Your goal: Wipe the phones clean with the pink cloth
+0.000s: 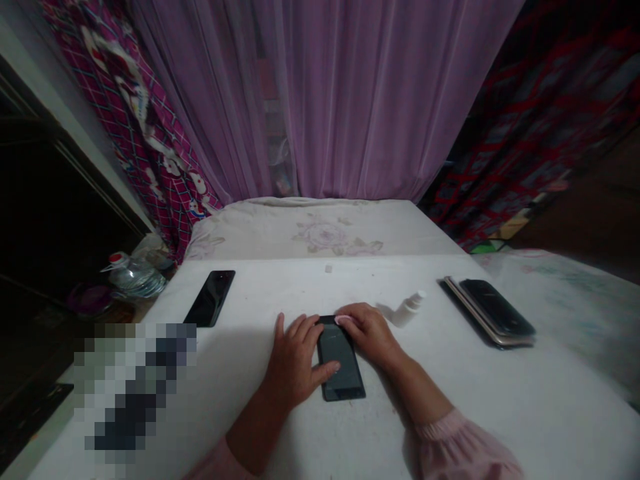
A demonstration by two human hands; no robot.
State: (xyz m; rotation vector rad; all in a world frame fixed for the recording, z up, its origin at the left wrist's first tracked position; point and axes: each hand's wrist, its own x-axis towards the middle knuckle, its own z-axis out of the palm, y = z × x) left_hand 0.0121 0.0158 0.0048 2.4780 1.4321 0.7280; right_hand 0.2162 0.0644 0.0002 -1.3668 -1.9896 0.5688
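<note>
A dark smartphone [344,367] lies flat on the white table in front of me, screen up. My left hand [295,360] rests along its left side with the fingers spread, the fingertips near its top left corner and the thumb on the screen. At the top right corner, my right hand [369,333] pinches a small pale pink pad [344,321] against the phone. Most of the pad is hidden under the fingers. Beyond my right hand there is a small white bottle [413,303], somewhat blurred.
Another black phone [211,299] lies at the left, near a pixelated dark patch. To the right sits a stack of phones [490,313]. A tiny pale square [329,269] is on the table [260,287]. Purple curtains [375,100] hang behind; a clear jug [135,277] stands beyond the left edge.
</note>
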